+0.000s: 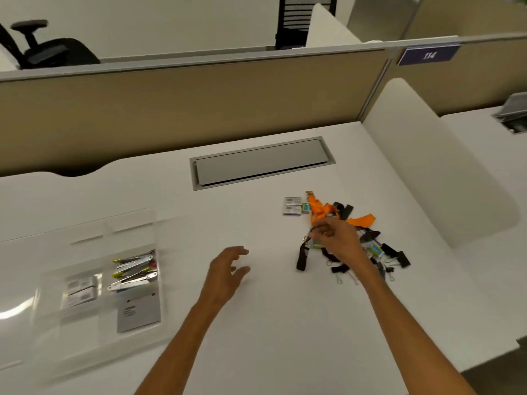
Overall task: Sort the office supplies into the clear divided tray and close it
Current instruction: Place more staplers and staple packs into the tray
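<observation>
DESK SORT UNDER WAY: A person's right hand point(339, 240) reaches into a tangled heap of office supplies point(368, 240) on the white table point(256, 323). Its grip is pinched, thumb against fingertips, on a thin dark strap end point(312, 230) at the heap's near-left edge; exactly what the piece is cannot be told. The pinch looks chosen to draw one item free of the tangle without dragging the rest along. The heap mixes a bright orange fabric lanyard point(320, 209), black straps with metal clasps point(302, 258) and black binder clips point(400, 258). Just beside its far-left edge, two small grey staple boxes point(292, 206) lie side by side.

The left hand point(228, 269) hovers over bare table between heap and tray, its grip spread and loosely curved, holding nothing. It seems placed to receive the piece or ferry it across. Well apart at the left sits the clear divided plastic tray point(128, 223), open on top and blurred. One compartment holds silver metal tools with yellow and pink tips point(132, 270), the one beside it holds small grey boxes point(81, 290), and a grey printed card point(139, 312) lies nearer the person. Like sits with like, so the sorting appears partly done, with most of the heap yet to cross and the closing not yet begun; where the lid is cannot be made out in the blur
</observation>
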`<state>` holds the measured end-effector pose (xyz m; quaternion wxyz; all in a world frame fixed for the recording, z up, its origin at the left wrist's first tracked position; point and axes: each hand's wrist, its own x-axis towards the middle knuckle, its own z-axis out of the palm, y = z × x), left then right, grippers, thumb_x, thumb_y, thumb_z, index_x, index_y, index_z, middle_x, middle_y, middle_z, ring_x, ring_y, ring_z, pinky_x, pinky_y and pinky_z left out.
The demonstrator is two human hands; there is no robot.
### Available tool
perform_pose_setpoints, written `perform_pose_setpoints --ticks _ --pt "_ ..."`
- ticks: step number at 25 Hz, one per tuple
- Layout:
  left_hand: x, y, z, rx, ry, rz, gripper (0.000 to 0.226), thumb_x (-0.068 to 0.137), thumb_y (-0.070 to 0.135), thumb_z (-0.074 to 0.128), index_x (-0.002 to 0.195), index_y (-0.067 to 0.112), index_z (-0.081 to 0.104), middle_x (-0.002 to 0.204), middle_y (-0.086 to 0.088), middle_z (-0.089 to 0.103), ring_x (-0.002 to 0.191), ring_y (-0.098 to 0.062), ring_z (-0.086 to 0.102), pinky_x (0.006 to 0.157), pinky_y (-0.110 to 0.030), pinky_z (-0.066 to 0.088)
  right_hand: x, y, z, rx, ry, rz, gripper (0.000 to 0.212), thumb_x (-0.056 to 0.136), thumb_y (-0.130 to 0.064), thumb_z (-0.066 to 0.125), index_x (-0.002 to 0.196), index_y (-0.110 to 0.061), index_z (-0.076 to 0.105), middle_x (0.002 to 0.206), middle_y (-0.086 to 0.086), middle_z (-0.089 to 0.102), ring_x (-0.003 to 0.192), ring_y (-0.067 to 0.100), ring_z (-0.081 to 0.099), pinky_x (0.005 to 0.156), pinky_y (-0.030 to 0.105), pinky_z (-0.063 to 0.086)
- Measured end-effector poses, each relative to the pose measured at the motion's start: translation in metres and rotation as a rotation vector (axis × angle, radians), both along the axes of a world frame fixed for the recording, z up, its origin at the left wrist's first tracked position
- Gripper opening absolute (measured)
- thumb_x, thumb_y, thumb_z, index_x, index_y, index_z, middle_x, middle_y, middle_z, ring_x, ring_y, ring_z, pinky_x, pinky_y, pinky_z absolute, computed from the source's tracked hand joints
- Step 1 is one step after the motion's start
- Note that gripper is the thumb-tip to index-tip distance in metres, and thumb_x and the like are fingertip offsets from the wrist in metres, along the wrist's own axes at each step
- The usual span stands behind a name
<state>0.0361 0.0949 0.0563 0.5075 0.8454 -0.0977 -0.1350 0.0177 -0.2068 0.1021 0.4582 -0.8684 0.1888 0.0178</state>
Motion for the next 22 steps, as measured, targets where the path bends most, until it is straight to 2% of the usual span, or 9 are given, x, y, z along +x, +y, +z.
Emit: perform_pose_setpoints --ticks 2,4,8,13,15,17,19,22 --pt "-0.008 -0.017 -0.013 0.080 0.029 -0.079 0.043 0.081 0.012 0.077 0.120 0.020 0.061 0.129 0.001 0.062 0.116 -0.018 0.060 0.099 -0.032 0.050 0.006 -0.032 0.007 -0.064 0.011 -0.051 0.030 0.078 -0.018 0.082 0.105 -0.014 0.071 0.092 0.002 0.072 0.082 0.015 0.065 0.076 0.023 0.056" --pt "-0.012 -0.030 -0.023 0.183 0.028 -0.150 0.046 0.083 0.016 0.075 0.126 0.020 0.059 0.141 0.002 0.053 0.130 -0.017 0.051 0.107 -0.023 0.039 0.013 -0.058 0.011 -0.132 0.047 -0.067 0.038 0.074 -0.020 0.085 0.108 -0.015 0.069 0.094 -0.001 0.071 0.080 0.013 0.063 0.074 0.022 0.053" --pt "-0.014 -0.042 -0.031 0.319 0.033 -0.245 0.052 0.088 0.019 0.070 0.136 0.025 0.051 0.156 0.009 0.033 0.145 -0.012 0.029 0.116 -0.026 0.025 0.029 -0.082 0.004 -0.205 0.085 -0.013 0.049 0.073 -0.024 0.086 0.117 -0.014 0.066 0.109 0.001 0.067 0.090 0.014 0.059 0.076 0.024 0.046" --pt "-0.007 -0.051 -0.036 0.388 0.023 -0.274 0.058 0.086 0.011 0.070 0.138 0.023 0.048 0.159 0.010 0.025 0.147 -0.011 0.025 0.117 -0.026 0.026 0.070 -0.058 -0.009 -0.237 0.039 0.120 0.042 0.079 -0.021 0.080 0.117 -0.014 0.065 0.118 0.004 0.064 0.096 0.012 0.057 0.077 0.017 0.045" --pt "0.001 -0.059 -0.034 0.411 0.024 -0.264 0.058 0.086 0.012 0.071 0.138 0.024 0.048 0.158 0.009 0.028 0.145 -0.013 0.029 0.116 -0.027 0.029 0.090 -0.043 -0.013 -0.255 0.044 0.235 0.042 0.080 -0.018 0.080 0.118 -0.011 0.063 0.120 0.008 0.062 0.100 0.016 0.057 0.081 0.021 0.050" --pt "0.016 -0.071 -0.027 0.429 -0.008 -0.249 0.056 0.086 0.012 0.070 0.137 0.023 0.049 0.155 0.005 0.033 0.141 -0.015 0.035 0.113 -0.028 0.033 0.107 -0.032 -0.017 -0.290 0.075 0.354 0.050 0.080 -0.018 0.080 0.124 -0.009 0.059 0.124 0.010 0.059 0.112 0.024 0.056 0.094 0.030 0.049" --pt "0.038 -0.087 -0.019 0.434 -0.063 -0.227 0.053 0.086 0.011 0.070 0.135 0.020 0.050 0.149 0.001 0.040 0.136 -0.018 0.042 0.110 -0.028 0.036 0.121 -0.024 -0.021 -0.351 0.131 0.460 0.065 0.078 -0.024 0.082 0.134 -0.010 0.052 0.133 0.010 0.052 0.123 0.027 0.048 0.104 0.035 0.042" --pt "0.073 -0.112 -0.008 0.417 -0.101 -0.194 0.052 0.084 0.008 0.072 0.131 0.015 0.052 0.141 -0.005 0.048 0.127 -0.023 0.051 0.106 -0.029 0.042 0.133 -0.018 -0.031 -0.534 0.183 0.574 0.083 0.073 -0.039 0.082 0.141 -0.012 0.042 0.138 0.009 0.045 0.127 0.027 0.041 0.107 0.041 0.040"
